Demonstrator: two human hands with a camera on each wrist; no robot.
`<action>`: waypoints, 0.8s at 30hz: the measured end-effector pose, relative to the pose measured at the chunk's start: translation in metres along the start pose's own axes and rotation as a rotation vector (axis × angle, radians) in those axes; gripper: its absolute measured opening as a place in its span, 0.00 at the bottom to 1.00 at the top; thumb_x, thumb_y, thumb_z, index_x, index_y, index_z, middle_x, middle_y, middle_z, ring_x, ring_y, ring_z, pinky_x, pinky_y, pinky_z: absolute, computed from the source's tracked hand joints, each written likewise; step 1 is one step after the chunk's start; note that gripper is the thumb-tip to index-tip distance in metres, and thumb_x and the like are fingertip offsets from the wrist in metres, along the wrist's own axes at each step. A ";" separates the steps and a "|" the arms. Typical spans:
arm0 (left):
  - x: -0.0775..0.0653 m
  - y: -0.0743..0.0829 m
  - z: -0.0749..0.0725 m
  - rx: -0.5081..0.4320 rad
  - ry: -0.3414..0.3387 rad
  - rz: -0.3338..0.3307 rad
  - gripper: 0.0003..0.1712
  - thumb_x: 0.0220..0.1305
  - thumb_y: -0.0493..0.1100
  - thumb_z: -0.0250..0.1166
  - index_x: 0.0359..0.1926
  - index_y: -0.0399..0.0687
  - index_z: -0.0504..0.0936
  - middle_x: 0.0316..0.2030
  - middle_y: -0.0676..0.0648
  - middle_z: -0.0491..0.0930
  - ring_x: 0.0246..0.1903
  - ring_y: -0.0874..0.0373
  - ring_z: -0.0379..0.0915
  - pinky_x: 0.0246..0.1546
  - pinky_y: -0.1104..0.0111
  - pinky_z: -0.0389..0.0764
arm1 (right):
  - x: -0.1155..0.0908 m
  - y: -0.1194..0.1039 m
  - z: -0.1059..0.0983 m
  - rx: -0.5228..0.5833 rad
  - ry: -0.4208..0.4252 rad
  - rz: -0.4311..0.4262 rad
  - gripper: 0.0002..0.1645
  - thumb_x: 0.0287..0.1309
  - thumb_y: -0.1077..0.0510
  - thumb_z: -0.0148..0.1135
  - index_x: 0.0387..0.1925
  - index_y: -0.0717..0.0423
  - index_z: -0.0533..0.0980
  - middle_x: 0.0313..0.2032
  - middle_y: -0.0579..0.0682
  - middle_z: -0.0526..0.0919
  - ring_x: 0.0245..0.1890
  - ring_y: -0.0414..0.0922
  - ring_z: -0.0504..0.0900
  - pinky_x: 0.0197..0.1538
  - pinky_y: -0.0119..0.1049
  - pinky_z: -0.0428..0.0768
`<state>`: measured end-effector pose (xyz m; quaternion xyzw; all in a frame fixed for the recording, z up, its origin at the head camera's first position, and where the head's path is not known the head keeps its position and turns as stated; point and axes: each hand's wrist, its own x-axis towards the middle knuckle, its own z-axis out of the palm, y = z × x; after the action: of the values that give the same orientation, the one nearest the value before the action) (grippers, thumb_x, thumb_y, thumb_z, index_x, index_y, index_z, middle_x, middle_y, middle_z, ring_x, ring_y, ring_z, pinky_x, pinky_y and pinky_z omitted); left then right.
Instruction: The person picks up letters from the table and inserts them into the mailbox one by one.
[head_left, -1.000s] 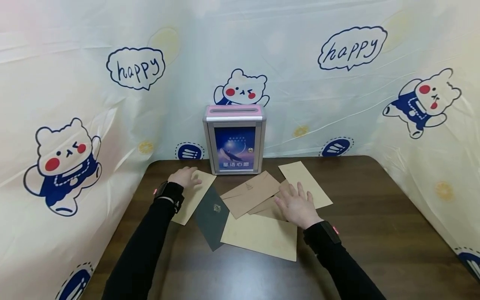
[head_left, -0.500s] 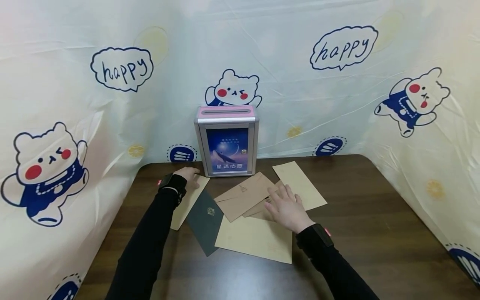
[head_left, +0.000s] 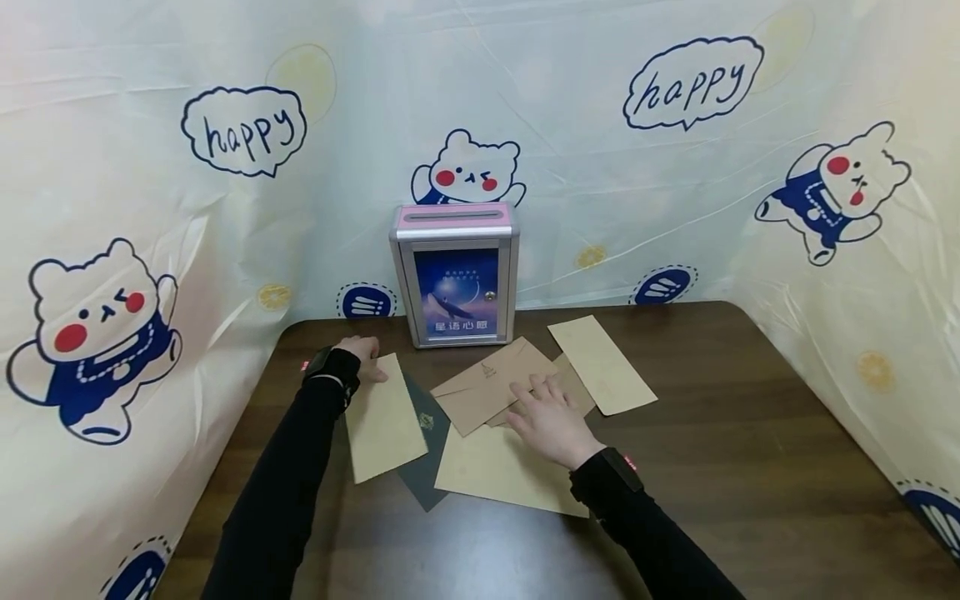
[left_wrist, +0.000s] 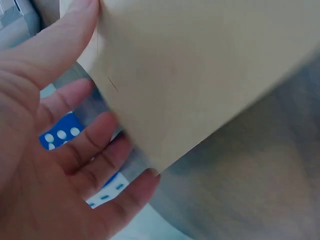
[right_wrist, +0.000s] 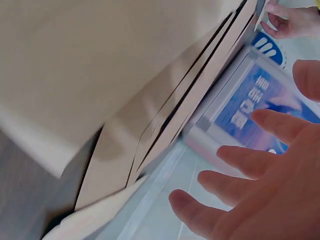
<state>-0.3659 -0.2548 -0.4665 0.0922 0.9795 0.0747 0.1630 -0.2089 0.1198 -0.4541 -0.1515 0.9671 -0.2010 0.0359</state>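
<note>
In the head view, my left hand [head_left: 362, 357] pinches the far end of a cream envelope [head_left: 384, 429], lifted partly over a dark green envelope [head_left: 431, 425]. The left wrist view has my thumb on the envelope's face [left_wrist: 190, 85], with the fingers at its edge and behind it. My right hand [head_left: 553, 423], fingers spread, is above a brown envelope [head_left: 491, 379], a second brown one [head_left: 576, 390] and a wide cream envelope [head_left: 498, 475]. The right wrist view shows nothing held in that hand [right_wrist: 265, 185].
A silver box [head_left: 455, 287] with a pink slotted top and a blue picture door stands at the table's back edge. Another cream envelope [head_left: 603, 367] lies on the right. A curtain [head_left: 570, 108] printed with bears surrounds the wooden table [head_left: 720, 467].
My left hand has drawn back slightly left, raising and turning the cream envelope so that it covers more of the green one. The right hand has shifted left over the envelopes.
</note>
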 end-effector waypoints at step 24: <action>-0.098 0.036 -0.028 -0.360 0.241 0.207 0.09 0.75 0.46 0.62 0.47 0.47 0.83 0.39 0.45 0.83 0.37 0.54 0.73 0.40 0.66 0.71 | 0.005 -0.019 0.021 0.127 0.042 -0.098 0.34 0.72 0.43 0.58 0.72 0.54 0.69 0.71 0.63 0.72 0.75 0.68 0.63 0.73 0.71 0.62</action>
<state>-0.2783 -0.2432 -0.4044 0.1523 0.9481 0.2747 0.0504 -0.2061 0.0939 -0.4662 -0.1919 0.9444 -0.2667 0.0150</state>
